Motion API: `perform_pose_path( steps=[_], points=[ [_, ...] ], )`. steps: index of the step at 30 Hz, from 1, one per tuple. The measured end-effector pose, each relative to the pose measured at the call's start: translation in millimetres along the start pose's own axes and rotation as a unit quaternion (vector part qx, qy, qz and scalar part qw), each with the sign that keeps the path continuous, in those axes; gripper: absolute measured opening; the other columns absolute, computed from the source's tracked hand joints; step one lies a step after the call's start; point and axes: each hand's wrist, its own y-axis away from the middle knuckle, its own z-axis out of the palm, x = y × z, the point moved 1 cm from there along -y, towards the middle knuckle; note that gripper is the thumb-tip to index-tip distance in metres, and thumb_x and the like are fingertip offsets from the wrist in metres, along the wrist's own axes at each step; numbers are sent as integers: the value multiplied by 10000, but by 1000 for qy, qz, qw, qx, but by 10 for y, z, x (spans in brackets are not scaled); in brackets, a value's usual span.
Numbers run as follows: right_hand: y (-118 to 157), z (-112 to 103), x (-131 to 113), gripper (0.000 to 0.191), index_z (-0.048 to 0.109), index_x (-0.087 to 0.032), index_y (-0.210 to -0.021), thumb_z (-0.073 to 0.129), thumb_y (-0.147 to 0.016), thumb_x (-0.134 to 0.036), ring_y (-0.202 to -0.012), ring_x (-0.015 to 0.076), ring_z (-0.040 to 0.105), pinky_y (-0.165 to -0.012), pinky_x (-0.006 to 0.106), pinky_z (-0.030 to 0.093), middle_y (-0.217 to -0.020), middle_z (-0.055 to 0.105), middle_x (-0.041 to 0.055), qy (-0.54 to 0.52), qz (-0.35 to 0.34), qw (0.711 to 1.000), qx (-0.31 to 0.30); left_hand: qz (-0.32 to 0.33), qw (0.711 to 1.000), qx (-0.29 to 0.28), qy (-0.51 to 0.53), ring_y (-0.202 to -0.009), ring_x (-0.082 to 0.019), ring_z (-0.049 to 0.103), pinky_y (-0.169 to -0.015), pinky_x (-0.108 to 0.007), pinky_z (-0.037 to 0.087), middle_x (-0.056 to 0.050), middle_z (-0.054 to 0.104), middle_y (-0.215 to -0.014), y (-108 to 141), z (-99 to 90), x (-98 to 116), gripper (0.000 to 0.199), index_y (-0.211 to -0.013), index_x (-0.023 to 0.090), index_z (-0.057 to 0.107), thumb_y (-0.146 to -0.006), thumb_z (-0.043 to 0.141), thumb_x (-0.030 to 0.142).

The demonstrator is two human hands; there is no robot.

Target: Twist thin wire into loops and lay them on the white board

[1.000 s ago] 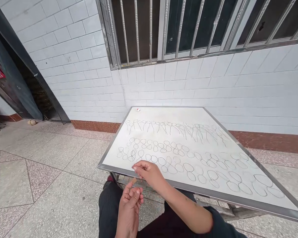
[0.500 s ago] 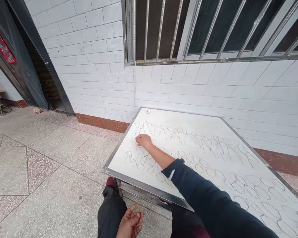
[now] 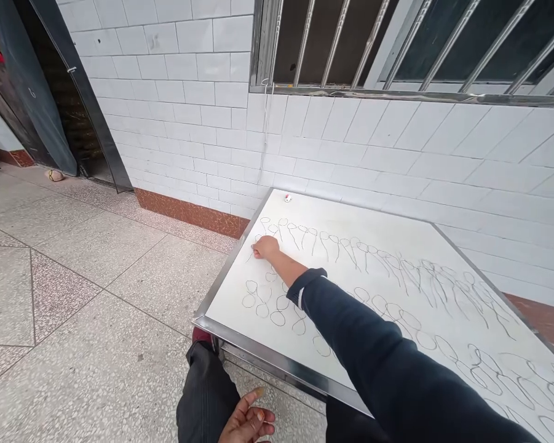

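Observation:
The white table top has a metal rim and bears rows of thin pencil-like loops and tailed circles. My right hand rests at its left part, fingers pinched together over the drawn marks; what they hold is too small or hidden to make out. The dark blue sleeve of that arm crosses the table from the lower right. Below the near edge, my left hand hangs over my lap with its fingers apart and nothing in it.
A small red and white object lies near the table's far left corner. Behind stands a white tiled wall with a barred window. A dark doorway and a ball-like object are at the left.
The view has shifted, so the table sits a little further right. My right hand has moved slightly up along the drawn marks, still pinched. My left hand stays low, fingers apart.

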Motion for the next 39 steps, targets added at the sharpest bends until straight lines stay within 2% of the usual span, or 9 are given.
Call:
perform_pose_path(
  steps=[7,12,16,20,24,28,33,36,39],
  points=[
    [13,-1,-94,328,568,-140,-1207,585,-933,-320,-1002,213,623,-844,406,540,-1196,597,102,22,-7,1000,13,-8,1000,-15,10,-719,-166,626,-605,-258,424,-51,676,-837,-7,-7,-22,654,-1112,212,619,-544,884,401],
    [288,-105,-16,306,573,-157,-1200,568,-943,-323,-991,204,624,-839,399,542,-1193,600,94,41,-62,997,19,-7,1000,-19,4,-734,-149,634,-623,-243,437,-45,684,-851,61,37,45,591,-1133,209,613,-612,854,350],
    [797,-44,235,219,617,-146,-1069,575,-936,-314,-827,152,640,-734,326,547,-1022,656,55,49,-144,988,-7,7,999,-24,-34,-756,-141,634,-655,-246,451,-46,685,-868,112,92,72,540,-1137,196,592,-663,809,337],
    [1498,245,610,68,662,-200,-833,607,-869,-220,-552,90,557,-565,217,465,-753,696,-19,32,-221,972,-75,72,984,-14,-164,-678,-134,599,-634,-263,445,-28,656,-783,41,176,39,472,-1069,164,600,-677,745,384],
    [2170,555,1013,91,661,-205,-784,622,-843,-261,-517,81,533,-542,201,439,-706,694,-33,-3,-273,952,-141,130,961,-13,-243,-503,-96,446,-527,-240,346,40,546,-565,-123,249,47,322,-867,146,639,-599,750,285],
    [2550,688,1310,162,661,-199,-817,524,-896,-237,-503,75,536,-549,196,438,-695,688,-30,-24,-292,940,-173,158,936,-17,-315,-475,-103,412,-492,-252,287,29,528,-516,-233,218,117,165,-678,160,601,-599,722,241],
    [2563,585,1421,218,663,-203,-965,448,-935,-219,-529,83,578,-511,190,426,-774,711,-13,-18,-313,935,-164,141,915,-54,-373,-481,-119,451,-508,-267,332,15,554,-523,-234,157,158,186,-684,163,601,-606,717,285],
    [2457,427,1382,238,653,-219,-1017,422,-964,-234,-588,90,617,-550,197,457,-818,722,-20,64,-332,937,-82,130,913,-72,-381,-504,-119,467,-532,-269,366,29,556,-548,-220,162,152,265,-799,157,630,-614,714,326],
    [2248,198,1263,201,650,-232,-1037,464,-960,-235,-800,120,646,-717,228,485,-923,711,-10,156,-343,926,8,118,914,-79,-379,-514,-114,470,-542,-268,378,38,553,-577,-225,171,139,349,-902,153,637,-622,712,346]
  ],
)
